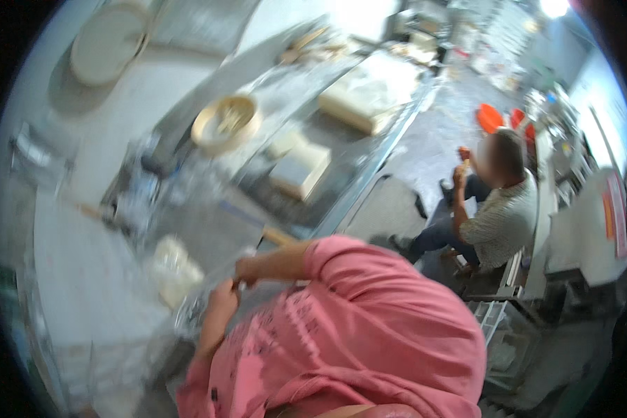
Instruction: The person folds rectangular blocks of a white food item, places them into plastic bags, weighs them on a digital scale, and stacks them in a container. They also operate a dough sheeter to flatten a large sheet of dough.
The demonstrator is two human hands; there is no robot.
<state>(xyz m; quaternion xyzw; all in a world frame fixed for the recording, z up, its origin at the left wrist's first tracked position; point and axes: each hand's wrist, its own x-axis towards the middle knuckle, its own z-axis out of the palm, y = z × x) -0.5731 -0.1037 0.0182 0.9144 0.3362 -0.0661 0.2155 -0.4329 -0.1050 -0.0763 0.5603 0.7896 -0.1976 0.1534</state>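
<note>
My left hand [223,300] and my right hand [248,269] meet in front of my pink shirt. Both close on the gathered clear plastic bag [190,311]; motion blur hides the exact grip of the fingers. A pale, lumpy mass [175,271] shows through or just beside the plastic, on the worktop beyond my hands. Close to my right forearm lies a wooden handle [279,236], perhaps of a knife, partly covered by the arm.
Farther along the worktop are a pale block [300,170], a large pale slab [368,94] and a round wooden container [225,124]. A round sieve-like object [109,44] hangs at upper left. Another person [494,209] sits at right, near orange basins [489,118].
</note>
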